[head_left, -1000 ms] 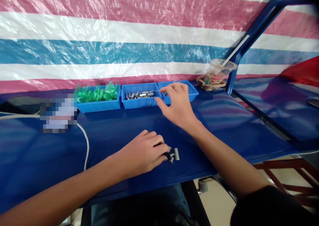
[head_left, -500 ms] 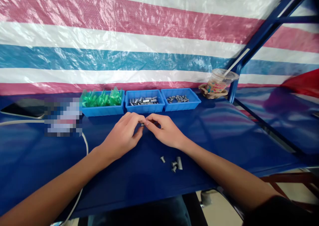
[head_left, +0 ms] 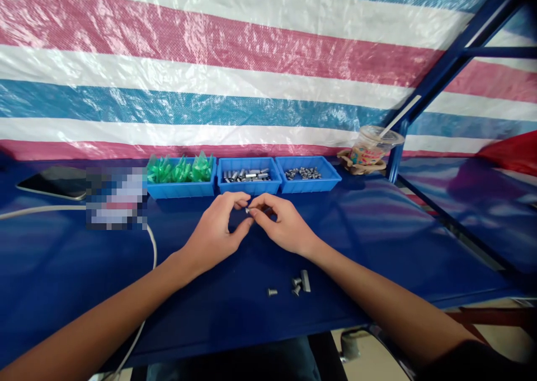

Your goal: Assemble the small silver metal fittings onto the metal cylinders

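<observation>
My right hand [head_left: 285,222] pinches a small silvery metal fastener [head_left: 247,210] between thumb and index finger; its exact kind is mostly covered by the fingertips. Close beside it, my left hand [head_left: 218,228] is open, thumb and index finger apart, with the thumb tip at the right fingertips. On the blue table nearer to me lies a loose screw [head_left: 272,292] on its side. To its right are a hexagonal metal standoff [head_left: 306,281] and two short screws [head_left: 296,286] grouped together.
Along the back stand three blue bins: one with green plastic pieces [head_left: 180,170], one with metal standoffs [head_left: 247,175], one with small screws [head_left: 302,173]. A phone [head_left: 52,182] and white cable [head_left: 152,241] lie left. A plastic cup [head_left: 371,146] stands right, by a blue frame post [head_left: 398,140].
My left thumb and index finger have parted, leaving the small fastener in the right hand's pinch. The lone screw on the table has turned and shifted toward me. The view has tilted slightly.
</observation>
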`<state>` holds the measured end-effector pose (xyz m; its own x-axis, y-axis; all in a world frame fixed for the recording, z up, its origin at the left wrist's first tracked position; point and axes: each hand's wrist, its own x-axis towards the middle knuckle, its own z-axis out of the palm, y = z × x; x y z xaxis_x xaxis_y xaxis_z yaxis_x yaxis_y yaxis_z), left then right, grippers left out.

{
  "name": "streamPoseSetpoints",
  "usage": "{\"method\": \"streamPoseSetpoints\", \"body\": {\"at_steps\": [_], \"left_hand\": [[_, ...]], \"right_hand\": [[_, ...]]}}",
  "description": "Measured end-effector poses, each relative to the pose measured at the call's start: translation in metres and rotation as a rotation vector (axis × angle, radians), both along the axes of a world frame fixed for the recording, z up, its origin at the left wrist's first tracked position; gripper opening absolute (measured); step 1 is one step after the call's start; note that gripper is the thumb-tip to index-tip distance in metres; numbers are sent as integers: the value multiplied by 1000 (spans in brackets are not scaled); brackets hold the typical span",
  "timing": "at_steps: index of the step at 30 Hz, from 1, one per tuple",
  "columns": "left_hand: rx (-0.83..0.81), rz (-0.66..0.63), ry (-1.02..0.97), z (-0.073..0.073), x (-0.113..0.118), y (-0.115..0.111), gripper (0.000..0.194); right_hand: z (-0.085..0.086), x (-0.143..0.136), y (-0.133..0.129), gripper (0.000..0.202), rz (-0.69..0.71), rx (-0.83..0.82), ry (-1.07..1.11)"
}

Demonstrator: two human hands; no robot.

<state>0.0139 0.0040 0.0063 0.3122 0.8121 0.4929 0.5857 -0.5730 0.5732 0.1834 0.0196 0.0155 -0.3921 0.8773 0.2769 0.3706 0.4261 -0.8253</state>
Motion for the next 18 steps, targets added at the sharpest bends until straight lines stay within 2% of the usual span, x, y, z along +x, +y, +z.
{"method": "streamPoseSetpoints", "body": {"at_steps": [3, 6, 10, 13, 18], "left_hand": [[-349, -42, -133, 3, 0, 1, 25], [-480, -57, -227, 3, 0, 4, 33], [-500, -40, -258, 0, 0, 6, 27], [-469, -30, -295, -3, 0, 7, 24], [-267, 59, -203, -3, 0, 6, 15]], "right_hand": [[-2, 1, 1, 8, -28, 118, 15], [-3, 3, 1, 8, -9, 209, -30], [-5, 3, 1, 12, 43, 260, -67], [-8, 3, 1, 13, 26, 255, -98], [-7, 3, 2, 13, -29, 186, -127]]}}
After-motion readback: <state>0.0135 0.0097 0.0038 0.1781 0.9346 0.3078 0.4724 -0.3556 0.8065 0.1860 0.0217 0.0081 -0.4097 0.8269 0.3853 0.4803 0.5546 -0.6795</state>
